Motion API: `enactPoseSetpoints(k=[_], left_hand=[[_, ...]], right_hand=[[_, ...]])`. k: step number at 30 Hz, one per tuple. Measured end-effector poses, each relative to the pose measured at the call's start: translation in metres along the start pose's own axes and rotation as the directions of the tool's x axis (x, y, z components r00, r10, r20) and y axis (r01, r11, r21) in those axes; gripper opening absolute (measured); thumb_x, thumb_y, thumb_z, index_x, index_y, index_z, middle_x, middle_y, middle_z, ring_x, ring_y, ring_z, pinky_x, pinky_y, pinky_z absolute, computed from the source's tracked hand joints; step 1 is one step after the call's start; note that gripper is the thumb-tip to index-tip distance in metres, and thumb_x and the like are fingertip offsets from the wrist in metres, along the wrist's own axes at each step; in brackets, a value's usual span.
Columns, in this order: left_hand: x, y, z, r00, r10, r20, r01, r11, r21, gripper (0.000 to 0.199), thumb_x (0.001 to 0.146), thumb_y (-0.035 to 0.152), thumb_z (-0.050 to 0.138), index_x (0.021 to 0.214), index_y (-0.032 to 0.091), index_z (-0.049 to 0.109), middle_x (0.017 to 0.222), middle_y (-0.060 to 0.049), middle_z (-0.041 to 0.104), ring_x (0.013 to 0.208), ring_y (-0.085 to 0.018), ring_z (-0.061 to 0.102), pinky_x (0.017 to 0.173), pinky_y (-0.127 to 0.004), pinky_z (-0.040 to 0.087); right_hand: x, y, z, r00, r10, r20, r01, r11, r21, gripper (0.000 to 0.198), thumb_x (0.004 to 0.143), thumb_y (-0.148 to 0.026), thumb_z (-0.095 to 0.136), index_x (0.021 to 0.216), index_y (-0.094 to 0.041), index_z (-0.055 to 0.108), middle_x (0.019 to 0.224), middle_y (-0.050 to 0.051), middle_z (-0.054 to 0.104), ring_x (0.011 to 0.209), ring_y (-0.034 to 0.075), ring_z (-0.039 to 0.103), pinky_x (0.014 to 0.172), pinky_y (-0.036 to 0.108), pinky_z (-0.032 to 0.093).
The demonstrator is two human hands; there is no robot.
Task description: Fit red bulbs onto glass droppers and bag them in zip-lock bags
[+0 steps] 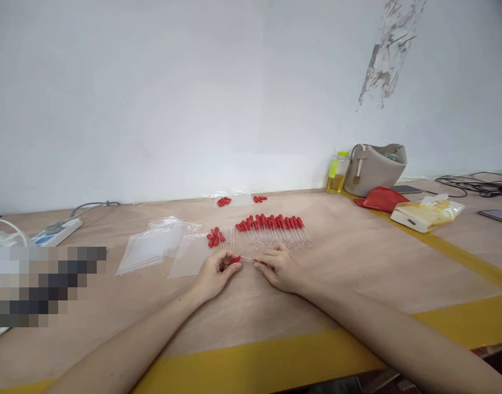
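Two-handed, pinches a red bulb (235, 260) in the left hand (213, 273) and a thin clear tube (247, 259), meeting the bulb's mouth, in the closed grip of the right hand (281, 271). Holds both over the table (336, 257), just in front of loose bulbs (215, 239) and a row of red-capped droppers (271, 222).

Pale wall (185, 98) behind brown tabletop (349, 257)
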State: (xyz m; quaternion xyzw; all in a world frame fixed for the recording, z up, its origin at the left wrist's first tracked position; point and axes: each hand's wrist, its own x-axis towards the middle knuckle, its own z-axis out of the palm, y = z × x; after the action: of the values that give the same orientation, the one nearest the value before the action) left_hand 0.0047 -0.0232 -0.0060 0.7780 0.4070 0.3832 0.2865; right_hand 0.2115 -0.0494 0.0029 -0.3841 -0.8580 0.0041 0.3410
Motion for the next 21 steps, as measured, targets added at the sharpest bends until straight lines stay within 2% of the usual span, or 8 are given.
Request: enactPoseSetpoints(k=[6, 13, 21], left_hand=[[0.000, 0.003, -0.001, 1.000, 0.011, 0.020, -0.012, 0.999, 0.052, 0.024, 0.078, 0.037, 0.052, 0.085, 0.017, 0.062, 0.072, -0.001, 0.061, 0.064, -0.013, 0.054, 0.059, -0.024, 0.042], [-0.003, 0.004, -0.001, 0.997, 0.072, 0.008, -0.072, 0.996, 0.055, 0.021, 0.080, 0.033, 0.050, 0.085, 0.018, 0.064, 0.078, -0.001, 0.066, 0.071, -0.015, 0.058, 0.065, -0.024, 0.044], [-0.006, 0.015, -0.005, 0.982, 0.143, 0.124, -0.160, 0.977, 0.141, 0.018, 0.083, 0.029, 0.049, 0.084, 0.020, 0.064, 0.081, -0.001, 0.065, 0.075, -0.015, 0.059, 0.069, -0.024, 0.044]], right_hand=[[0.000, 0.001, 0.001, 0.999, 0.018, 0.029, -0.019, 0.999, 0.029, 0.024, 0.086, -0.025, 0.041, 0.094, -0.022, 0.064, 0.074, 0.001, 0.065, 0.069, 0.011, 0.056, 0.072, 0.027, 0.029], [0.000, 0.003, -0.003, 0.997, -0.016, 0.071, 0.014, 1.000, 0.023, 0.027, 0.086, -0.026, 0.038, 0.092, -0.022, 0.065, 0.071, 0.002, 0.065, 0.061, 0.011, 0.052, 0.072, 0.029, 0.027], [0.002, 0.008, -0.010, 0.987, -0.090, 0.131, 0.103, 0.990, -0.092, 0.024, 0.085, -0.024, 0.040, 0.084, -0.021, 0.064, 0.072, 0.001, 0.064, 0.060, 0.010, 0.049, 0.070, 0.029, 0.023]])
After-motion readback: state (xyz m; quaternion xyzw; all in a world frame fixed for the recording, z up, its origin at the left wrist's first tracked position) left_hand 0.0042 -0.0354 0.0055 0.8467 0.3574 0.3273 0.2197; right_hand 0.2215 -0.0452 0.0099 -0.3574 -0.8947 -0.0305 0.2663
